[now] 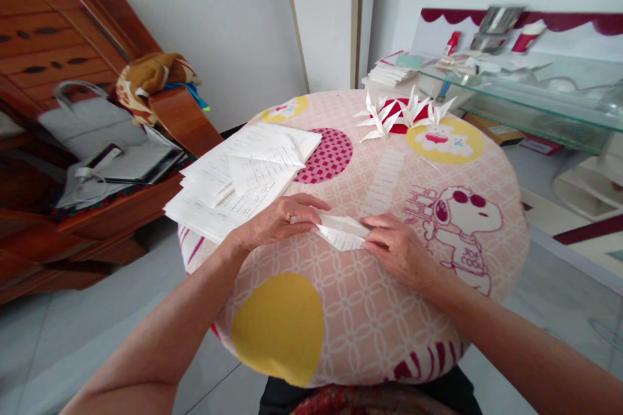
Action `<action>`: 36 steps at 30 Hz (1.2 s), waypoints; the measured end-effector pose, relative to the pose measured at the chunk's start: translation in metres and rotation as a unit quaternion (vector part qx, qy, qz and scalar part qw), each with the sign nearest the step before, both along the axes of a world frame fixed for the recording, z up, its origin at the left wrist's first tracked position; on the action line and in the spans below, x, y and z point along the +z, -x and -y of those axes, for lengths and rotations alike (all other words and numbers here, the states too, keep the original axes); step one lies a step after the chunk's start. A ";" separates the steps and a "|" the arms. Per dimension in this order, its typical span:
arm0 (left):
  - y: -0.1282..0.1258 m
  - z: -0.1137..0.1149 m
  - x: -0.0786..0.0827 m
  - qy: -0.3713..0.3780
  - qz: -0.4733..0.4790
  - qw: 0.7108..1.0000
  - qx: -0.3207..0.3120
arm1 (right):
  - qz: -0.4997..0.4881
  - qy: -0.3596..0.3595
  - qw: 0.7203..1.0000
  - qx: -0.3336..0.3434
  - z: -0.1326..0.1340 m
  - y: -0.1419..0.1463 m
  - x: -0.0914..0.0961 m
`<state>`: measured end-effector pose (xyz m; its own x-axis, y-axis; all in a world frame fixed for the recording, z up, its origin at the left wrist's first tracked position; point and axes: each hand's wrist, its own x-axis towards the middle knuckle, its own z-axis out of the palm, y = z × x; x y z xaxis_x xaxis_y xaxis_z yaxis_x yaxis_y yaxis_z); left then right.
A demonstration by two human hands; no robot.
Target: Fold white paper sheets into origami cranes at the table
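A small folded piece of paper [342,233], white with faint writing on it, is held low over the near middle of the round table. My left hand [285,220] pinches its left end between thumb and fingers. At the opposite end, my right hand [396,249] grips the paper the same way. Left of my hands lies a stack of written paper sheets [219,175], with a creased sheet [265,168] on top. Several folded paper cranes [379,117] stand together near the table's far right edge.
A patterned pink cloth [350,311] covers the round table. To the left stands a wooden bench [189,120] with a grey bag [92,120] and a tablet-like case on it. A glass shelf [530,94] holding cups and papers runs close along the right side.
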<state>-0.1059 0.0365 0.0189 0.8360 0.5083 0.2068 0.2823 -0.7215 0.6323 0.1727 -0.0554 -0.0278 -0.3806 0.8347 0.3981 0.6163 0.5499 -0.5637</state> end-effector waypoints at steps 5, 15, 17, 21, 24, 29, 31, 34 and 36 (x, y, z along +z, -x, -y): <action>0.004 -0.003 0.000 0.031 0.021 0.999 0.021 | 0.003 -0.002 1.000 0.000 0.001 0.001 0.002; 0.016 -0.009 0.001 0.016 0.019 0.997 0.068 | 0.004 -0.016 1.000 -0.002 0.001 0.001 0.000; 0.019 -0.010 0.001 0.008 0.011 0.997 0.071 | 0.003 -0.016 1.000 -0.002 0.001 0.002 0.000; 0.018 -0.009 0.005 -0.030 -0.001 0.996 0.079 | 0.012 -0.024 1.000 -0.005 0.001 0.005 -0.001; 0.005 0.004 0.013 -0.138 0.020 0.981 0.135 | 0.025 -0.039 0.999 -0.009 0.000 0.007 -0.002; -0.033 0.054 0.032 -0.322 0.065 0.935 0.131 | 0.037 -0.049 0.998 -0.013 -0.001 0.008 -0.003; -0.047 0.071 0.035 -0.342 0.087 0.932 0.082 | 0.033 -0.050 0.998 -0.009 -0.001 0.010 -0.003; -0.064 0.076 0.026 -0.337 0.034 0.940 0.030 | 0.025 -0.048 0.998 -0.009 -0.001 0.011 -0.005; -0.070 0.066 0.012 -0.344 -0.021 0.938 0.039 | 0.024 -0.045 0.999 -0.012 -0.001 0.010 -0.006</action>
<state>-0.0358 -0.0291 0.0313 0.8165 0.3264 0.4763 0.3646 -0.9311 0.0129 0.1626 -0.0540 -0.0343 -0.3810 0.8054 0.4541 0.6553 0.5817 -0.4819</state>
